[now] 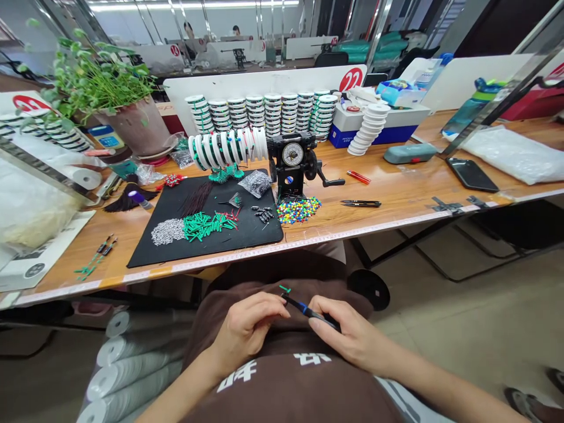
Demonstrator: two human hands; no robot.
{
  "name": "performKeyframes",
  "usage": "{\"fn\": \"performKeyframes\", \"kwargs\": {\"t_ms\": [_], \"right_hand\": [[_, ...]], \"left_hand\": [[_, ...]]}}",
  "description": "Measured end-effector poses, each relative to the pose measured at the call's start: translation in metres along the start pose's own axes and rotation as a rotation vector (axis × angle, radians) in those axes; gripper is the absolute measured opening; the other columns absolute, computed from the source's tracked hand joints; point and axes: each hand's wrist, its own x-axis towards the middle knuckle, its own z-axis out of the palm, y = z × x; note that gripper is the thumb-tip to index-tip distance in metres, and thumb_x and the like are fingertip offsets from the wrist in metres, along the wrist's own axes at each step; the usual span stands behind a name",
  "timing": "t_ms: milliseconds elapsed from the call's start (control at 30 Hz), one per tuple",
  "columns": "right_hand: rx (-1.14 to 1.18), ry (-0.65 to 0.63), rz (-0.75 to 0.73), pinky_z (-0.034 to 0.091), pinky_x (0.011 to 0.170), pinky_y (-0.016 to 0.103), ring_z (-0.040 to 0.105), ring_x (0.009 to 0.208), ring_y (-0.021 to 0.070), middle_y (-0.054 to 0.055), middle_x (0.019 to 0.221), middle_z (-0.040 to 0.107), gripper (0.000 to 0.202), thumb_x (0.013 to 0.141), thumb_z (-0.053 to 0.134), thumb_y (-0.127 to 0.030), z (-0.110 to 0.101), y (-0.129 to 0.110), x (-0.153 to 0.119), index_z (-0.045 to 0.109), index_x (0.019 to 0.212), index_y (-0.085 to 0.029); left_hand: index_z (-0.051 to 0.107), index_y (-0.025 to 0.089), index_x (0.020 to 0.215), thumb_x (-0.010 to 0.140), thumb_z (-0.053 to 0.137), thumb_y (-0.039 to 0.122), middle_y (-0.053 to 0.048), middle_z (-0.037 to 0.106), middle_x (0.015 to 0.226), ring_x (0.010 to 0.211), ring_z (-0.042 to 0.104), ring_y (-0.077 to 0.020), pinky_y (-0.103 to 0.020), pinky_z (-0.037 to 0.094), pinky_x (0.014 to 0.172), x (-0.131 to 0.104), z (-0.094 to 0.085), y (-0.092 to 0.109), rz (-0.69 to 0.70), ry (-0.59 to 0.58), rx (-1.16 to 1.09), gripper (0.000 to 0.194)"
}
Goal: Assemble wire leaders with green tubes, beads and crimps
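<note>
Above the brown apron (282, 399) on my lap, my left hand (255, 320) is closed in a pinch on a small dark piece with a thin green tube (285, 289) at its far end. My right hand (346, 329) is wrapped around a slim black-and-blue hand tool (304, 308), whose tip meets the piece at my left fingertips. The exact kind of tool is hard to make out. On the black mat (145, 249) lie green tubes (202, 226), small silver parts (166, 233), dark wires (198, 197) and small black parts (263, 214).
A black winding machine (291, 161) with a crank carries white spools (227, 147). Colored beads (299, 210) lie before it, with black snips (361, 203) and a red pen (358, 177) to the right. Finished-looking green-and-black pieces (97, 257) lie left. A phone (471, 174) rests right.
</note>
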Motion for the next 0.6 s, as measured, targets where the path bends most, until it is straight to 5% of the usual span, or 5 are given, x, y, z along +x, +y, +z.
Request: {"fn": "performKeyframes", "kwargs": {"t_ms": [267,367,467,600], "right_hand": [[0.414,0.115,0.081,0.031,0.057,0.026,0.036,0.061,0.0122,-0.003,0.071,0.042,0.045,0.096,0.05,-0.061,0.033,0.025,0.0,0.039,0.077,-0.022],[0.396,0.11,0.079,0.034,0.058,0.026,0.041,0.062,0.0123,-0.002,0.07,0.047,0.045,0.095,0.053,-0.061,0.032,0.019,0.005,0.045,0.077,-0.021],[0.206,0.203,-0.038,0.041,0.068,0.028,0.05,0.072,0.0153,0.001,0.078,0.056,0.034,0.1,0.049,-0.047,0.008,0.012,0.015,0.055,0.081,-0.02],[-0.319,0.783,-0.116,0.045,0.082,0.033,0.054,0.086,0.0198,0.005,0.09,0.056,0.024,0.101,0.043,-0.033,-0.07,0.021,0.036,0.049,0.081,-0.022]], "left_hand": [[0.072,0.021,0.106,0.093,0.053,0.005,-0.007,0.077,0.085,0.075,0.071,-0.0176,-0.025,0.058,0.07,0.01,0.001,0.008,0.141,-0.05,0.086,0.028],[0.072,0.022,0.105,0.092,0.053,0.005,-0.005,0.077,0.083,0.073,0.073,-0.0164,-0.022,0.059,0.069,0.012,0.0,0.01,0.13,-0.016,0.097,0.029],[0.073,0.024,0.1,0.092,0.055,0.008,-0.003,0.078,0.085,0.074,0.075,-0.0152,-0.016,0.06,0.069,0.009,-0.004,0.003,0.051,0.051,0.078,0.025],[0.076,0.03,0.089,0.089,0.068,0.031,0.004,0.079,0.081,0.065,0.076,-0.0169,-0.016,0.061,0.061,0.015,-0.009,-0.002,-0.107,0.187,0.062,0.009]]}}
